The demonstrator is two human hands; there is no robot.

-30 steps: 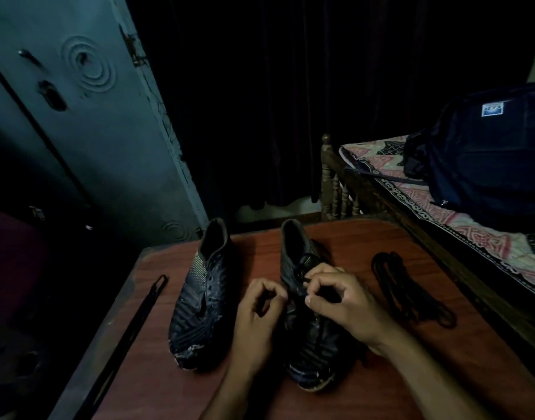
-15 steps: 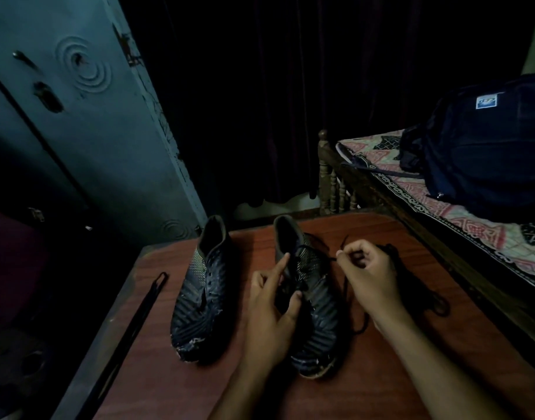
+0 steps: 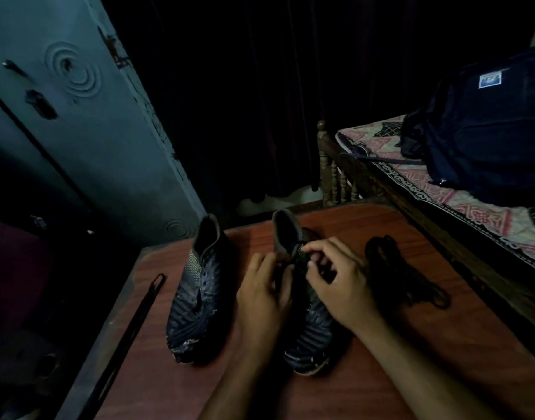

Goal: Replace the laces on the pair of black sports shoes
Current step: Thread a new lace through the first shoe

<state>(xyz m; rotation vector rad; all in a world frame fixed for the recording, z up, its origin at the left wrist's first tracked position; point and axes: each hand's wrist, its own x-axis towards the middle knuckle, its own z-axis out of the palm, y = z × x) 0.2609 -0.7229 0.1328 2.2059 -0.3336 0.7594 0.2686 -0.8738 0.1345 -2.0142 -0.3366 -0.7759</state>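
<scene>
Two black sports shoes stand side by side on a reddish wooden table [image 3: 381,353], toes toward me. The left shoe [image 3: 199,292] has bare eyelets and no lace. Over the right shoe [image 3: 308,338] both hands work at the eyelets. My left hand [image 3: 264,294] pinches a black lace at the shoe's left side. My right hand [image 3: 336,277] pinches the same lace [image 3: 296,247] near the tongue. A bundle of black laces [image 3: 402,274] lies to the right of the shoes. One long black lace [image 3: 138,316] lies stretched along the table's left edge.
A blue-grey metal cupboard door [image 3: 78,116] rises at the left. To the right stands a wooden bed frame [image 3: 333,174] with a patterned sheet and a dark backpack [image 3: 487,125]. The background is very dark.
My right hand, which had pulled the lace out to the right, has come back over the right shoe. My left hand's fingers have closed onto the lace.
</scene>
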